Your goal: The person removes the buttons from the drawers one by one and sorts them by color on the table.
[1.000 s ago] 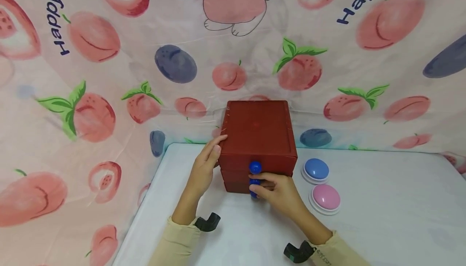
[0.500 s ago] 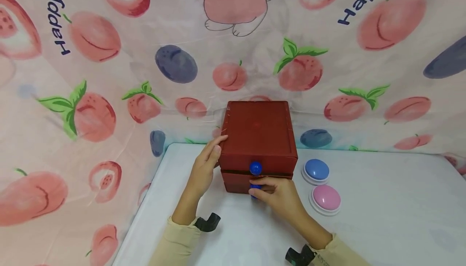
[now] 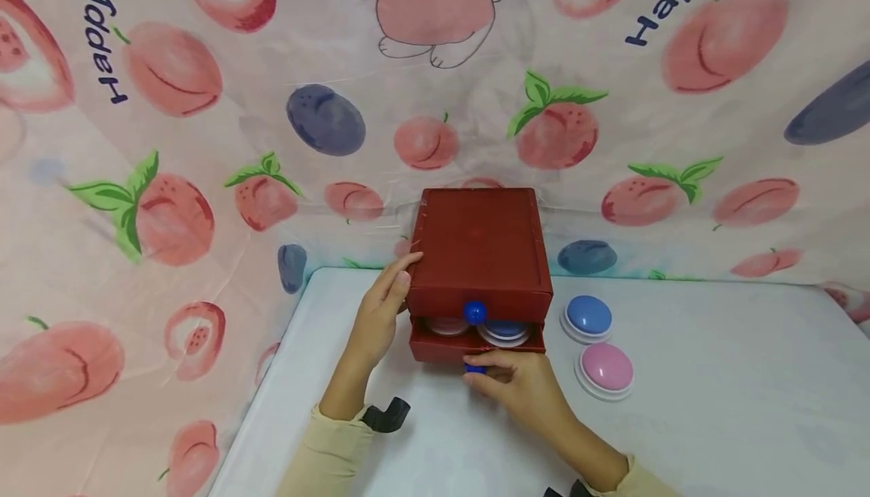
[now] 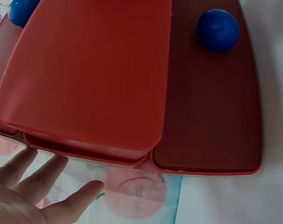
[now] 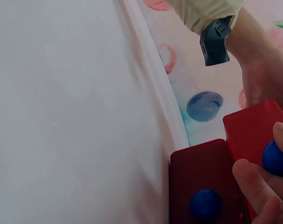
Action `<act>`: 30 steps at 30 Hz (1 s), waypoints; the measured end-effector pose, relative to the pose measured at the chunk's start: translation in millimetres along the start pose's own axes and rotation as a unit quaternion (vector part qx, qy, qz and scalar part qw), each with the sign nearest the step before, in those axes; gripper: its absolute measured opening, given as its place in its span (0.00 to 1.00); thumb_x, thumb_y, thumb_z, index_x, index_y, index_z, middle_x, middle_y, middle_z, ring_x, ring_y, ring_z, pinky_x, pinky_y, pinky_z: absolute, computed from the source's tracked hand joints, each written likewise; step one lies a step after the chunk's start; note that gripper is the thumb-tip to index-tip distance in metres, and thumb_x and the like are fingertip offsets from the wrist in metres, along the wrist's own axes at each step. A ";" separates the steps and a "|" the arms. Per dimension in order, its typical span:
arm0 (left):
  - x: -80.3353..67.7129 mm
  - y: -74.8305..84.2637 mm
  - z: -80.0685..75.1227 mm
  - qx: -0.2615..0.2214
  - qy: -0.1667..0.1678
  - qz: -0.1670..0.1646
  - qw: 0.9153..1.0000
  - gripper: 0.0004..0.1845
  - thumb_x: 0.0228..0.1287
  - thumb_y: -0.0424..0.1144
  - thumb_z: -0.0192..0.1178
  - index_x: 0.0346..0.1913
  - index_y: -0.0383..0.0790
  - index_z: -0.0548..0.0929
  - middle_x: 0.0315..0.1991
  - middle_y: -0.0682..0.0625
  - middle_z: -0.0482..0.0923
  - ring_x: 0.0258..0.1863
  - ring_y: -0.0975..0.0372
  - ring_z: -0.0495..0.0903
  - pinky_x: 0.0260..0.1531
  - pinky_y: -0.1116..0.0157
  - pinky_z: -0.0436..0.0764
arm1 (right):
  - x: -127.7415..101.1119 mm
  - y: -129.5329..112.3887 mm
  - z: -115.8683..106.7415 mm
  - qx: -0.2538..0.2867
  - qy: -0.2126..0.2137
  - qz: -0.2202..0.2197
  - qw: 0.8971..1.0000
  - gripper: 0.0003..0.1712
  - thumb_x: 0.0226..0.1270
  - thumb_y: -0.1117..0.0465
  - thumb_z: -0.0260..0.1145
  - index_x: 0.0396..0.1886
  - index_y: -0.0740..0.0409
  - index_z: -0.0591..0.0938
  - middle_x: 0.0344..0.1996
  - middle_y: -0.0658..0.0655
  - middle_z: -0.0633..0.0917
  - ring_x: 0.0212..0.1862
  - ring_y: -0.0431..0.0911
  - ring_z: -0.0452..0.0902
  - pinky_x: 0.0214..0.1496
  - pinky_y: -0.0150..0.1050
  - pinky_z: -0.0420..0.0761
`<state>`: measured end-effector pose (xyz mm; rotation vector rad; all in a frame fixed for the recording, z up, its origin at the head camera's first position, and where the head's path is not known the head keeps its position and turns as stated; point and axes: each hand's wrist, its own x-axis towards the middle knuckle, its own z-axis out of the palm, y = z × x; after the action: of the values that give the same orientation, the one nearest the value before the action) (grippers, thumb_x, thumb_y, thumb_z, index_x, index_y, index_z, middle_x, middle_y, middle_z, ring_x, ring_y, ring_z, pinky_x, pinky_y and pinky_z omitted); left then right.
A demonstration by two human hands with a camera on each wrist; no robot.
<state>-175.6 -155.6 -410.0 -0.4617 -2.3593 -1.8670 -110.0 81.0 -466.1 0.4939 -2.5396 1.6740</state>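
A red drawer box (image 3: 479, 240) stands against the backdrop. Its middle drawer (image 4: 85, 74) juts out past the drawer fronts on either side of it. My right hand (image 3: 519, 384) pinches that drawer's blue knob (image 5: 274, 158) between thumb and fingers. Inside the pulled-out drawer show a pink round button (image 3: 445, 325) and a blue round button (image 3: 504, 332), both partly covered by the top of the box. My left hand (image 3: 377, 323) rests with extended fingers along the box's left side. Blue knobs also mark the top drawer (image 3: 476, 304) and the bottom drawer (image 4: 211, 102).
To the right of the box, a loose blue button (image 3: 589, 316) and a pink button (image 3: 606, 367) lie on the white table (image 3: 734, 376). A fruit-print cloth (image 3: 435, 89) hangs right behind the box and along the left side.
The right hand has drawn the middle drawer out toward the person, so the buttons inside now show. The left hand has stayed at the box's side.
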 end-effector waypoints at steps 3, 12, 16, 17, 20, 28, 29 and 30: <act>-0.1 -0.2 0.8 -0.005 -0.002 0.000 1.000 0.21 0.83 0.49 0.43 0.73 0.56 0.72 0.72 0.50 0.67 0.68 0.48 0.72 0.61 0.41 0.78 | -4.6 -1.8 -0.4 -0.001 -0.003 0.009 1.000 0.15 0.56 0.57 0.81 0.43 0.52 0.93 0.35 0.51 0.92 0.30 0.33 0.87 0.33 0.29 0.86; 0.9 -0.1 1.0 -0.004 0.001 0.006 1.000 0.22 0.83 0.50 0.44 0.72 0.57 0.73 0.72 0.50 0.68 0.68 0.47 0.73 0.61 0.40 0.78 | -17.6 -8.0 1.0 -0.011 -0.021 0.029 0.999 0.15 0.56 0.56 0.81 0.44 0.50 0.93 0.35 0.47 0.92 0.29 0.35 0.86 0.34 0.29 0.86; 0.1 -0.7 1.0 -0.006 -0.001 0.003 1.000 0.22 0.83 0.50 0.44 0.73 0.57 0.72 0.72 0.49 0.67 0.68 0.47 0.73 0.61 0.42 0.79 | -27.5 -10.1 1.6 -0.028 -0.027 0.034 0.999 0.14 0.56 0.53 0.80 0.44 0.46 0.93 0.36 0.45 0.92 0.30 0.32 0.84 0.35 0.28 0.85; 0.0 -0.4 1.1 -0.006 -0.003 0.002 1.000 0.22 0.83 0.50 0.44 0.73 0.57 0.72 0.73 0.49 0.67 0.68 0.47 0.73 0.61 0.42 0.79 | -30.1 -10.9 1.5 -0.031 -0.028 0.036 0.998 0.14 0.56 0.52 0.80 0.43 0.45 0.93 0.36 0.44 0.92 0.30 0.31 0.84 0.35 0.28 0.85; 0.2 0.5 1.5 -0.004 -0.006 0.001 1.000 0.22 0.83 0.50 0.44 0.73 0.58 0.72 0.73 0.50 0.67 0.69 0.48 0.72 0.62 0.42 0.79 | -37.1 -13.0 1.2 -0.032 -0.036 0.042 0.998 0.13 0.57 0.51 0.80 0.43 0.41 0.93 0.37 0.43 0.92 0.31 0.32 0.84 0.36 0.27 0.85; 0.1 0.8 1.5 -0.002 0.000 0.004 1.000 0.21 0.82 0.50 0.45 0.72 0.58 0.72 0.73 0.51 0.67 0.69 0.48 0.72 0.62 0.41 0.78 | -50.8 -17.1 1.4 -0.012 -0.049 0.056 0.997 0.14 0.58 0.49 0.79 0.44 0.39 0.92 0.38 0.41 0.91 0.32 0.32 0.81 0.35 0.28 0.85; -0.2 0.5 1.5 -0.001 0.000 0.004 1.000 0.21 0.82 0.50 0.45 0.73 0.58 0.72 0.73 0.51 0.67 0.69 0.48 0.72 0.62 0.41 0.78 | -52.2 -17.6 1.7 -0.008 -0.049 0.059 0.997 0.14 0.58 0.49 0.79 0.44 0.39 0.92 0.37 0.41 0.91 0.32 0.33 0.80 0.35 0.28 0.85; -0.4 0.1 1.5 -0.001 0.001 0.004 1.000 0.21 0.82 0.50 0.45 0.73 0.58 0.72 0.73 0.51 0.67 0.69 0.48 0.72 0.62 0.41 0.78 | -53.6 -18.1 1.9 -0.005 -0.051 0.063 0.997 0.14 0.57 0.48 0.79 0.44 0.39 0.92 0.36 0.40 0.90 0.32 0.33 0.80 0.35 0.28 0.85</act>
<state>-175.0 -154.2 -410.4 -0.4678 -2.3505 -1.8671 -53.6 85.2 -462.8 0.4367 -2.7041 1.7171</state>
